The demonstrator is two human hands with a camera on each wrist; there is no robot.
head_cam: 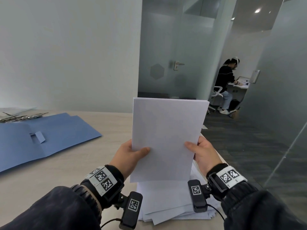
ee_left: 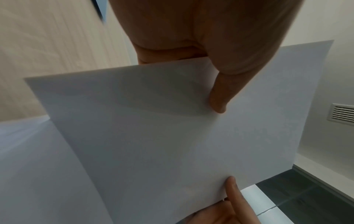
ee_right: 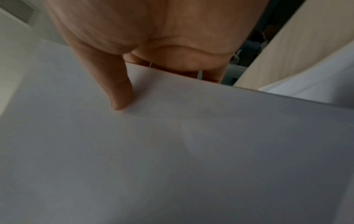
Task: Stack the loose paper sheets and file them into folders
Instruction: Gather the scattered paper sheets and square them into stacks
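I hold a squared stack of white sheets (head_cam: 167,138) upright above the table, one hand on each long edge. My left hand (head_cam: 132,155) pinches its left edge, thumb on the front face. My right hand (head_cam: 201,154) pinches the right edge the same way. In the left wrist view the stack (ee_left: 162,136) fills the frame under my left thumb (ee_left: 220,97). The right wrist view shows the paper (ee_right: 172,151) beneath my right thumb (ee_right: 118,94). Loose white sheets (head_cam: 166,205) lie fanned on the table below. An open blue folder (head_cam: 49,135) lies at the left.
The light wooden table (head_cam: 74,166) ends just right of my hands, with dark carpet (head_cam: 249,138) beyond. More folders with metal clips (head_cam: 21,116) lie at the far left by the wall. A seated person (head_cam: 226,85) works in a distant room past glass partitions.
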